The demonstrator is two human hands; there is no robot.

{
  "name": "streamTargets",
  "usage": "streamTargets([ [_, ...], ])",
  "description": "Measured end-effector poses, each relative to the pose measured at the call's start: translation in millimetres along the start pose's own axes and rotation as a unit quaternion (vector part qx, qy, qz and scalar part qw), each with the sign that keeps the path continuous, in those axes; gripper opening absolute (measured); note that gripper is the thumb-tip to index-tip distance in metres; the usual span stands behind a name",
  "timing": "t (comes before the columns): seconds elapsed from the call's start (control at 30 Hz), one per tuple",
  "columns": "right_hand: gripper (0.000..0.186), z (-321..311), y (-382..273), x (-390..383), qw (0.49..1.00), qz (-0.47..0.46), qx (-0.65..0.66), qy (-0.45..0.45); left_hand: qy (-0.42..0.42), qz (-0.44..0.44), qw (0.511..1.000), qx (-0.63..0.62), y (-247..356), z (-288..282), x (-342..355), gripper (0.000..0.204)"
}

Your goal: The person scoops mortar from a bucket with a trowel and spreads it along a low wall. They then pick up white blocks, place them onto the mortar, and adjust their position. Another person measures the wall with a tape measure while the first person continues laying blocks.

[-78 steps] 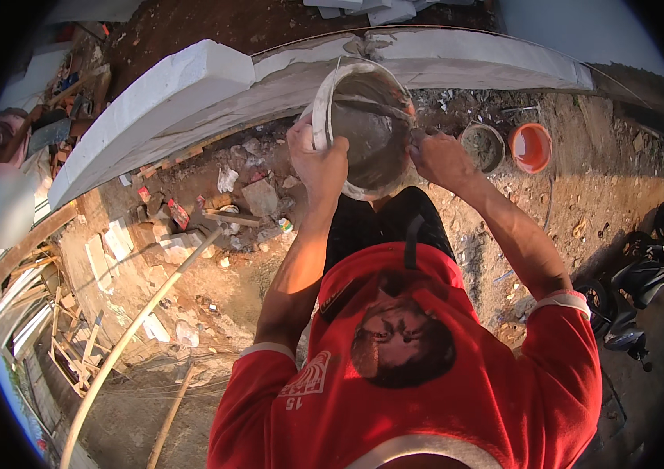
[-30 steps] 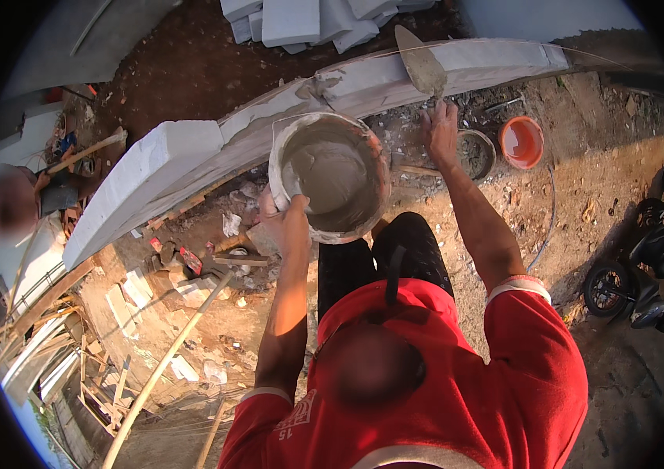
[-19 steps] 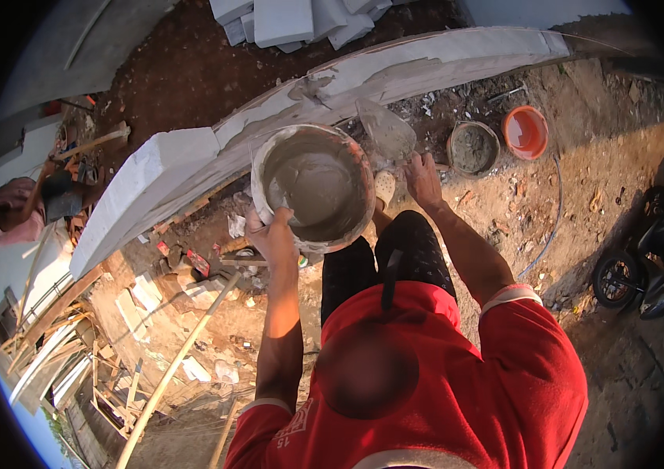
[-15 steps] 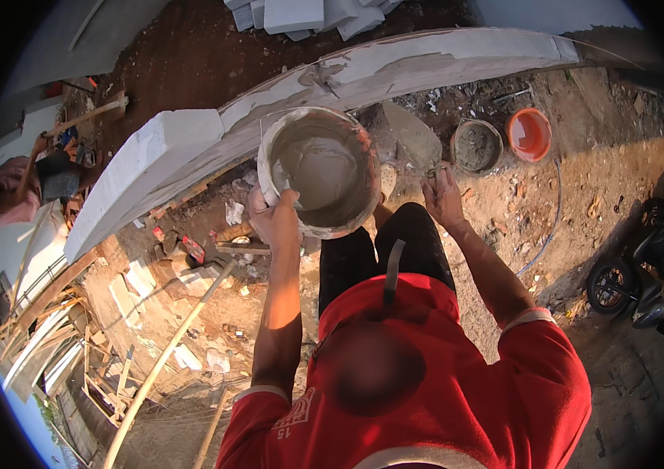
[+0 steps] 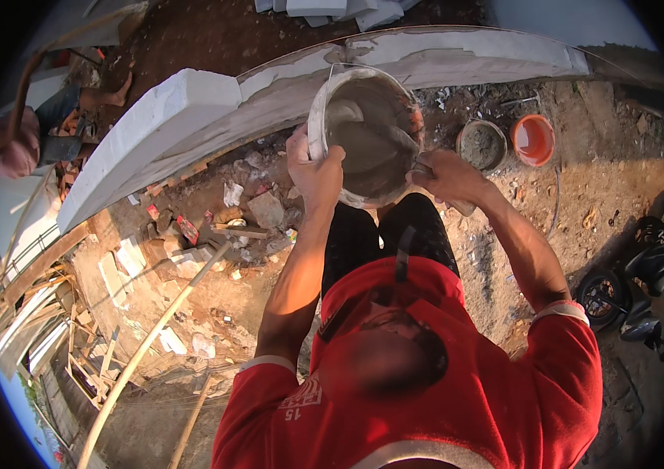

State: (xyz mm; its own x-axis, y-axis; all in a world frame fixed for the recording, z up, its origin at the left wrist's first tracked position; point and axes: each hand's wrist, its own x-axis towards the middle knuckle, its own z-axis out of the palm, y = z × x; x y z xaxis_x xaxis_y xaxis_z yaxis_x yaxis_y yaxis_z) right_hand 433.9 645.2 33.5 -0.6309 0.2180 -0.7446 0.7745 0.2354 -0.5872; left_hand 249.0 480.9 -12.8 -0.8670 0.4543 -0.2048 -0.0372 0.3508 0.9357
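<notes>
A round bucket [image 5: 316, 125] with a mortar-smeared rim is up in front of me, above my knees and against the near side of the block wall [image 5: 152, 137]. Grey wet mortar [image 5: 359, 152] lies inside it. My left hand [image 5: 318, 166] grips the bucket's left rim, thumb over the edge. Closed around the handle of a trowel [image 5: 465, 208], my right hand [image 5: 451, 178] is at the bucket's right side. The trowel's blade reaches into the bucket and is partly lost against the mortar.
Right of the bucket, a smaller bucket of mortar [image 5: 482, 146] and an orange bucket [image 5: 533, 141] stand on the dirt. A motorcycle [image 5: 621, 289] is far right. Rubble, planks and a long pole [image 5: 152, 332] lie left. Another person [image 5: 16, 144] is beyond the wall's left end.
The bucket has shifted right and a little up in view with my left hand. The trowel has swung from outside on the right into the bucket. The other person has moved.
</notes>
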Motion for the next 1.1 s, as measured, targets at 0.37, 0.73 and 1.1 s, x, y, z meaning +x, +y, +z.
streamTargets([
  [0.37, 0.048, 10, 111, 71, 0.859, -0.155, -0.162, 0.46, 0.063, -0.11, 0.982, -0.139, -21, -21, 9, 0.029],
  [0.73, 0.033, 93, 152, 146, 0.893, -0.112, -0.107, 0.423, 0.085, -0.099, 0.989, -0.077, -26, -57, 5, 0.019],
  [1.1, 0.044, 38, 155, 96, 0.858, -0.122, -0.141, 0.479, 0.063, -0.11, 0.981, -0.144, -33, -47, 7, 0.025],
])
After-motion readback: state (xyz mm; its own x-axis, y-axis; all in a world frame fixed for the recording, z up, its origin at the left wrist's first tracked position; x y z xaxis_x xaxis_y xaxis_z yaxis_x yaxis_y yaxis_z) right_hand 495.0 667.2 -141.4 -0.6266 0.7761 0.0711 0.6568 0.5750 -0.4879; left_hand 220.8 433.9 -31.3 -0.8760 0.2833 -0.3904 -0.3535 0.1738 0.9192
